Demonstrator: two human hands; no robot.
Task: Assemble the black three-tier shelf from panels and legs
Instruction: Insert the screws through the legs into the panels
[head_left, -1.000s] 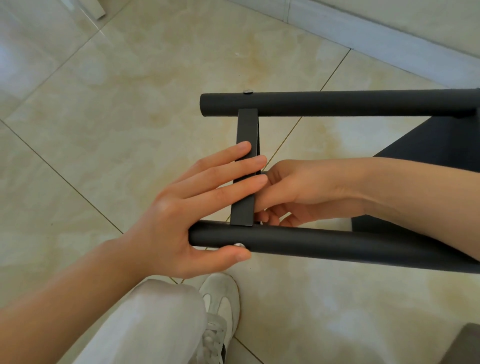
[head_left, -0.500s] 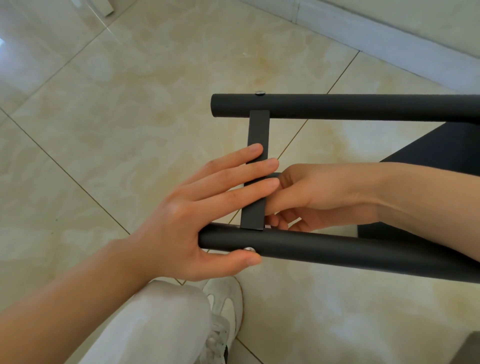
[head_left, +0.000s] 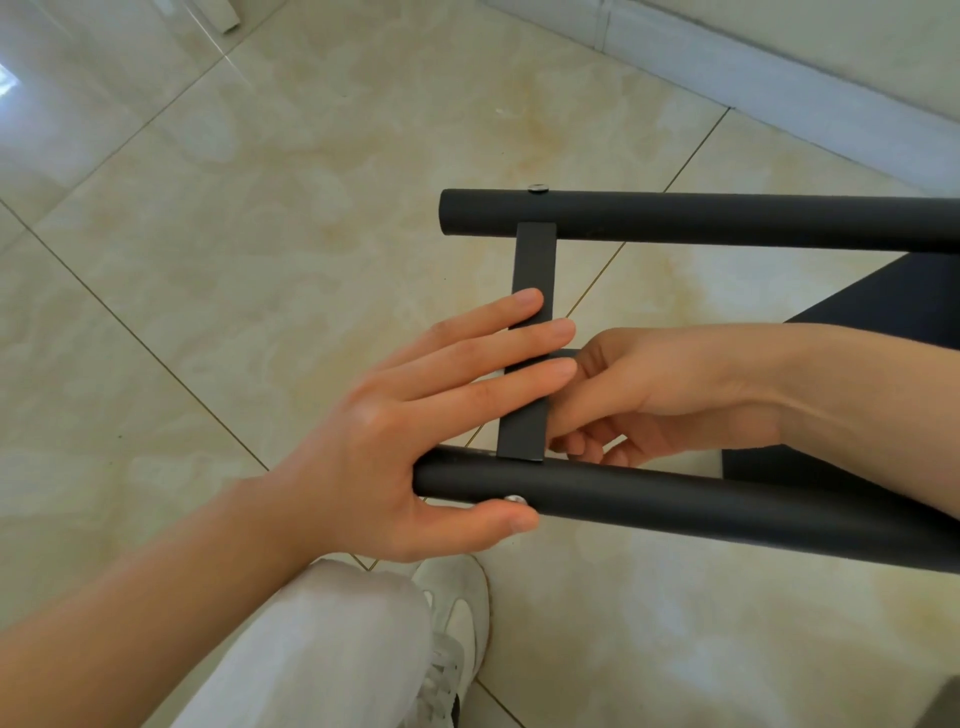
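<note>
Shelf parts lie over the tiled floor (head_left: 260, 208), right of centre. Two black round legs run parallel, left to right, with free ends pointing left: the far leg (head_left: 701, 215) and the near leg (head_left: 675, 506). One flat black crossbar (head_left: 534, 260) spans them, its long axis near to far. Two screws show, both in line with the crossbar: the far screw head (head_left: 538, 188) and the near screw head (head_left: 514, 500). One black panel (head_left: 893, 296) sits between the legs at the right.

The left hand (head_left: 405, 431) lies flat, fingers straight and close together across the crossbar's middle, covering it; the thumb lies beneath the near leg beside the near screw head. The right hand (head_left: 649, 395) has its fingers curled at the crossbar's right edge; whether it pinches anything cannot be told.

One white trouser leg (head_left: 311, 649) and one white shoe (head_left: 457, 613) lie nearer than the near leg.
</note>
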